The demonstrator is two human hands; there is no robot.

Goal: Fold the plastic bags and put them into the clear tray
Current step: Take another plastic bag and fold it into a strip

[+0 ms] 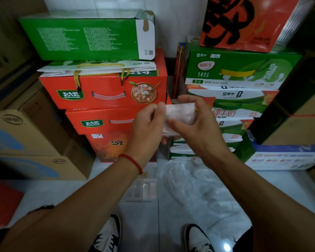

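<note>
A folded plastic bag (178,114) is sitting up in mid-air at about one o'clock from frame centre, a small translucent white packet, creased and slightly crumpled. Down on the pale floor, the clear tray (143,190) is lying flat at six o'clock, its ribbed compartments faintly showing. Just beside it, toward four o'clock, a loose heap of clear plastic bags (195,186) is sprawling unfolded and wrinkled, spreading across the tiles.

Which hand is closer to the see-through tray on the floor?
Left. The left hand is up above the clear tray, almost straight over it. The right hand is just as high but off to the tray's right. Both grip the folded plastic bag.
</note>
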